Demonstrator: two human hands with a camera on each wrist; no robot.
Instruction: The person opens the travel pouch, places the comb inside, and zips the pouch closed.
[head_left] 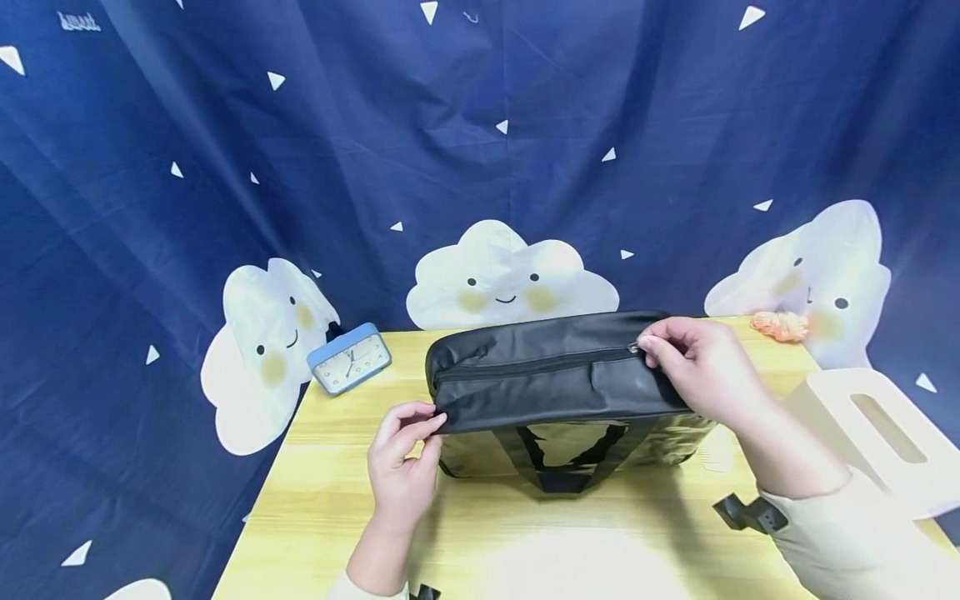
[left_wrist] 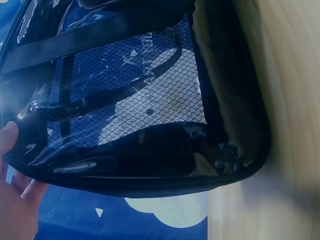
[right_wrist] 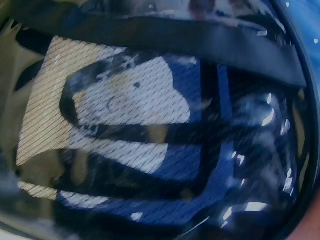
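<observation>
A black bag (head_left: 510,404) with a see-through front panel and dark strap handles (head_left: 562,482) stands on the table. My right hand (head_left: 705,371) pinches the zipper pull (head_left: 634,348) near the right end of the bag's top. At the bag's left top corner, my left hand (head_left: 403,467) grips the edge between thumb and fingers. Part of that hand shows at the left of the left wrist view, beside the clear panel (left_wrist: 125,100). Mesh is visible through the panel (right_wrist: 125,110) in the right wrist view, where the right hand's fingertips are out of sight.
On the wooden table (head_left: 315,517), a blue clock (head_left: 350,360) stands at the back left. An orange scrunchie-like item (head_left: 780,326) lies at the back right. A white box with a slot (head_left: 885,425) stands at the right, and a pale comb (head_left: 717,450) lies beside the bag.
</observation>
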